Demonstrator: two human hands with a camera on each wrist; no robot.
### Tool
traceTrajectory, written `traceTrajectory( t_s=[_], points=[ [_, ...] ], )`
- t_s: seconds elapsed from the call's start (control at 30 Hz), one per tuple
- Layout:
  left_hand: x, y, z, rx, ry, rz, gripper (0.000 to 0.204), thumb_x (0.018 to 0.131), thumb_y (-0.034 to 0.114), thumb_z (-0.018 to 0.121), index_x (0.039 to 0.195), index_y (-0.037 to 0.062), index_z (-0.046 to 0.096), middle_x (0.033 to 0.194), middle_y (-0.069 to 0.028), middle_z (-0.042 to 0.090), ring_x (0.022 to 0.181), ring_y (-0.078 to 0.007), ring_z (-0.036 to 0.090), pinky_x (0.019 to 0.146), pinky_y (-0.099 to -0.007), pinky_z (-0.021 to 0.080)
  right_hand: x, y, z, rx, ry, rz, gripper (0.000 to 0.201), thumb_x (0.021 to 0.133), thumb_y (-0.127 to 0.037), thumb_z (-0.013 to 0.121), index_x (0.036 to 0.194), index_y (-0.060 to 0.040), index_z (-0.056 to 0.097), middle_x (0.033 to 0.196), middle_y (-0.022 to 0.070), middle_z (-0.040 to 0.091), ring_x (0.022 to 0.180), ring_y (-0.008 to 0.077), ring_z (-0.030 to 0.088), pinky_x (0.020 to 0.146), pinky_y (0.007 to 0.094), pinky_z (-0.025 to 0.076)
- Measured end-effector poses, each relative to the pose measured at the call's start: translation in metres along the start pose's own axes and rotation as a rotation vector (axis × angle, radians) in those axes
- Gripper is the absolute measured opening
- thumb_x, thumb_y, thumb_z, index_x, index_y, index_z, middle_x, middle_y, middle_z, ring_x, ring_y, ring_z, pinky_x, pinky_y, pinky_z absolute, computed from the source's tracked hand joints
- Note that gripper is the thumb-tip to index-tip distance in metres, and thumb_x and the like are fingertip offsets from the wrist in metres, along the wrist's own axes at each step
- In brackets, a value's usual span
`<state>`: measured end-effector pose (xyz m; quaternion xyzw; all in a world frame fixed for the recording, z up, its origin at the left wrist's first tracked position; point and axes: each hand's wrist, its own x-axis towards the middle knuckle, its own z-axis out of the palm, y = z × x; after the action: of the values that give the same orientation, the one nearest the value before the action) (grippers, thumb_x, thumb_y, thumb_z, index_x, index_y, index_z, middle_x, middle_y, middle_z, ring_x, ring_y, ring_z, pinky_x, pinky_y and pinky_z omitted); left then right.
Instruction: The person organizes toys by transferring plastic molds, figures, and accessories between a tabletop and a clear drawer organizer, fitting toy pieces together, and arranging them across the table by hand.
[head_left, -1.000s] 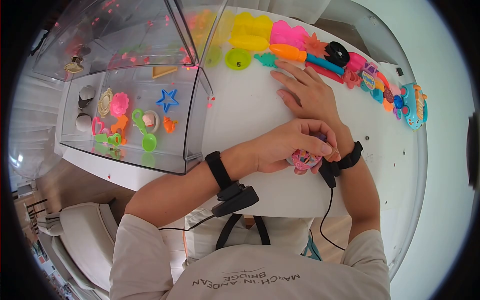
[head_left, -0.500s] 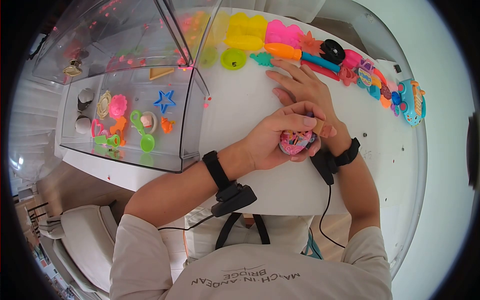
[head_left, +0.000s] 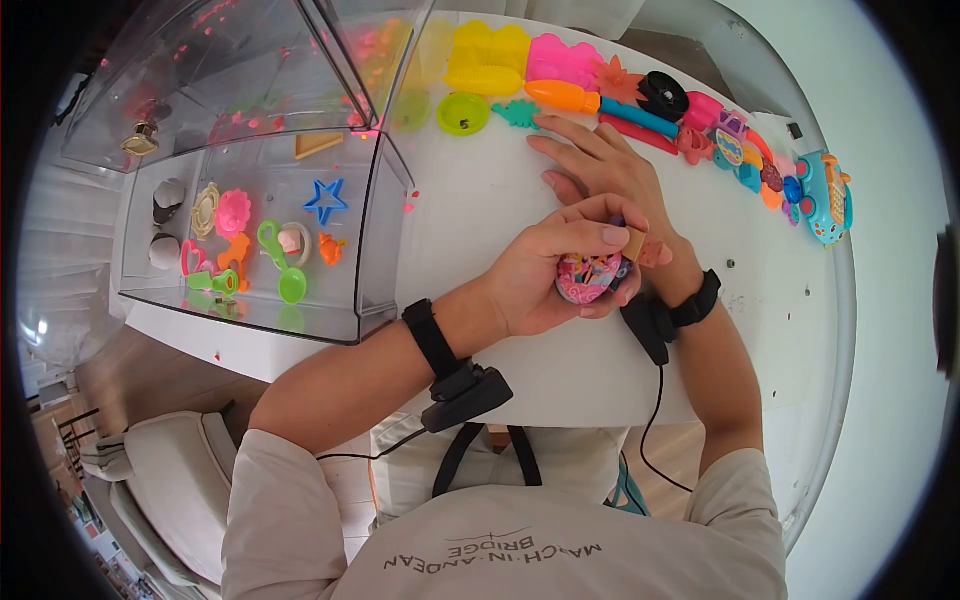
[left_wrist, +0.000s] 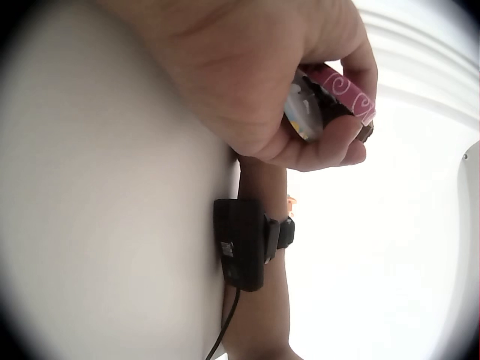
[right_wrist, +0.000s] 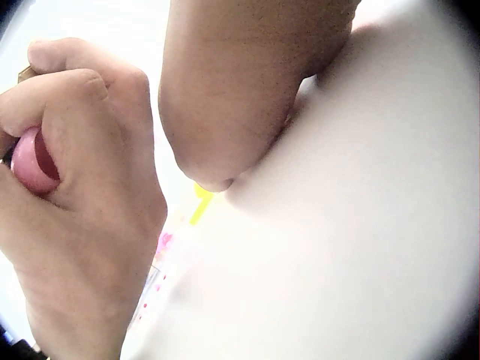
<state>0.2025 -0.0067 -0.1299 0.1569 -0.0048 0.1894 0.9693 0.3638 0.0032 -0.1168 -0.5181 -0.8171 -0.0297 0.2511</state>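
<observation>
One left hand (head_left: 545,265) is gripping a rounded pink-patterned object (head_left: 586,280), probably steadying it; right hand (head_left: 622,178) is resting uncurled.

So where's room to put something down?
The white table has bare room between the clear plastic box and the right hand, and at its near edge between the left forearm and right forearm. That arm's other side is bare too, apart from small dark specks. The far edge is crowded with colourful plastic toys.
</observation>
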Motion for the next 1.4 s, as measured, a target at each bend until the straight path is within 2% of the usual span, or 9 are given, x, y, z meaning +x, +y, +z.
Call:
traceTrajectory(
  t_s=[0.57, 1.2, 1.3, 1.37, 1.4],
  points=[
    [0.000, 0.001, 0.003, 0.032, 0.011, 0.027, 0.024, 0.099, 0.021, 0.060, 0.120, 0.0130, 0.056, 0.126, -0.0216, 0.063, 0.077, -0.0241, 0.063, 0.046, -0.0275, 0.045, -0.003, 0.006, 0.007, -0.028, 0.000, -0.013, 0.034, 0.086, -0.015, 0.070, 0.120, -0.0170, 0.070, 0.139, -0.0041, 0.064, 0.094, 0.0208, 0.060, 0.075, 0.0306, 0.057],
    [-0.001, 0.000, 0.001, 0.009, 0.016, 0.031, 0.028, 0.099, 0.021, 0.059, 0.125, 0.0123, 0.056, 0.128, -0.0219, 0.063, 0.079, -0.0258, 0.064, 0.047, -0.0281, 0.046, -0.003, 0.007, 0.007, -0.050, -0.033, -0.018, 0.034, 0.089, -0.019, 0.069, 0.122, -0.0174, 0.070, 0.142, -0.0020, 0.061, 0.095, 0.0223, 0.059, 0.078, 0.0314, 0.056],
    [-0.002, -0.001, 0.000, -0.006, 0.023, 0.041, 0.030, 0.099, 0.022, 0.058, 0.128, 0.0124, 0.055, 0.127, -0.0209, 0.063, 0.080, -0.0259, 0.063, 0.048, -0.0282, 0.046, -0.004, 0.008, 0.006, -0.015, -0.011, -0.021, 0.035, 0.088, -0.014, 0.068, 0.123, -0.0164, 0.069, 0.139, -0.0010, 0.063, 0.094, 0.0227, 0.061, 0.079, 0.0308, 0.056],
    [-0.002, 0.000, -0.002, 0.005, 0.040, 0.069, 0.031, 0.100, 0.022, 0.058, 0.129, 0.0125, 0.055, 0.128, -0.0199, 0.064, 0.081, -0.0255, 0.063, 0.049, -0.0284, 0.046, -0.008, 0.014, 0.004, 0.459, 0.106, 0.133, 0.031, 0.090, -0.007, 0.064, 0.120, -0.0121, 0.070, 0.129, 0.0020, 0.066, 0.093, 0.0210, 0.064, 0.080, 0.0290, 0.054],
    [-0.002, 0.001, -0.002, 0.016, 0.061, 0.096, 0.031, 0.100, 0.023, 0.057, 0.129, 0.0126, 0.055, 0.128, -0.0190, 0.064, 0.082, -0.0251, 0.063, 0.050, -0.0285, 0.046, -0.011, 0.017, 0.000, 0.456, 0.104, 0.130, 0.031, 0.090, -0.007, 0.064, 0.120, -0.0121, 0.070, 0.129, 0.0020, 0.066, 0.093, 0.0210, 0.064, 0.080, 0.0290, 0.054]
  ],
)
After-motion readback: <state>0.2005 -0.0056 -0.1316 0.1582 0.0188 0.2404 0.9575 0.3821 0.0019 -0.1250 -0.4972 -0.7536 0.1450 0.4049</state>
